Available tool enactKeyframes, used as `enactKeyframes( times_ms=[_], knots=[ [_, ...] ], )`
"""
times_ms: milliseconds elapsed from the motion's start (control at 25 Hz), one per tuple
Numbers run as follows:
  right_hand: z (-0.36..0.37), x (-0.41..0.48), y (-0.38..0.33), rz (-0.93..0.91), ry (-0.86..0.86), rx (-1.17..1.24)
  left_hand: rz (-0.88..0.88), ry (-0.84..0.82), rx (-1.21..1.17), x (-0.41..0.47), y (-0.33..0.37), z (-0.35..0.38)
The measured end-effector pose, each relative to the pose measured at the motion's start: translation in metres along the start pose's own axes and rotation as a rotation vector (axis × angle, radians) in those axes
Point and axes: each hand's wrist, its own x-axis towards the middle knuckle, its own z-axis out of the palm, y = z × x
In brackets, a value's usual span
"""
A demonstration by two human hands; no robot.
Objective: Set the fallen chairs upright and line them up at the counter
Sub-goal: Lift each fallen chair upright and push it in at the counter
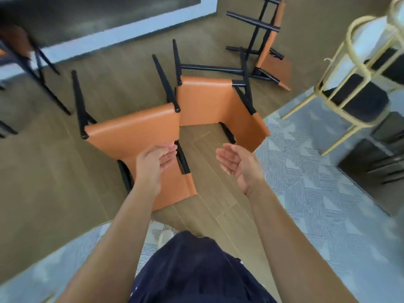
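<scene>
Three orange chairs with black legs lie tipped over on the wooden floor. The nearest chair (pixel 135 132) is in front of me, legs pointing away to the left. A second chair (pixel 209 101) lies right behind it, touching it. The third chair (pixel 275 62) lies farther back at the right. My left hand (pixel 157 158) hovers over the nearest chair's back with relaxed fingers, holding nothing. My right hand (pixel 236 162) is held out beside it over bare floor, palm turned inward, also empty. The counter (pixel 105 25) runs along the top left.
One orange chair (pixel 15 42) stands at the counter's far left, blurred. A gold wire shelf (pixel 358 68) with dark boxes stands at the right. A grey patterned rug (pixel 317 182) covers the floor at the right and behind me.
</scene>
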Motion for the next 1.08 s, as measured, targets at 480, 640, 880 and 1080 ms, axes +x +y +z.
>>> enactKeyframes(
  times_ms=[480,640,880,1080],
  knots=[
    [0.058,0.003,0.058,0.069,-0.168,-0.025,0.017,0.135,-0.106,-0.021,-0.018,-0.069],
    [0.079,0.026,0.083,0.075,-0.211,-0.062,0.022,0.163,-0.113,0.006,-0.041,-0.090],
    [0.087,0.105,0.152,0.138,-0.221,-0.079,0.024,0.215,-0.079,0.076,-0.115,-0.113],
    [0.068,0.195,0.260,0.171,-0.234,-0.156,0.039,0.235,-0.025,0.155,-0.216,-0.145]
  ],
)
